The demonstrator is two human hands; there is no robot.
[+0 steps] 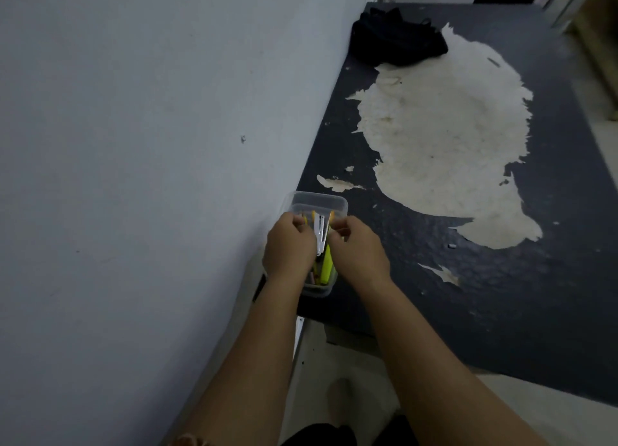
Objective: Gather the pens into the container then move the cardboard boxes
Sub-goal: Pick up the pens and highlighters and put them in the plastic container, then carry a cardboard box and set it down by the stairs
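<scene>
A clear plastic container (317, 202) stands on the dark table (434, 295) against the wall, at the table's near left corner. Several pens (325, 265) lie inside it, among them yellow ones and a white one with a metal clip. My left hand (289, 245) is over the container's left side with its fingers curled on the pens. My right hand (359, 250) is over the right side, fingertips pinching the same bundle of pens. No cardboard boxes are in view.
The table's dark top has a large peeled pale patch (444, 138). A black cloth bundle (396, 37) lies at the far end by the wall. The grey wall (150, 144) runs along the left. Pale floor and my foot (341, 395) show below.
</scene>
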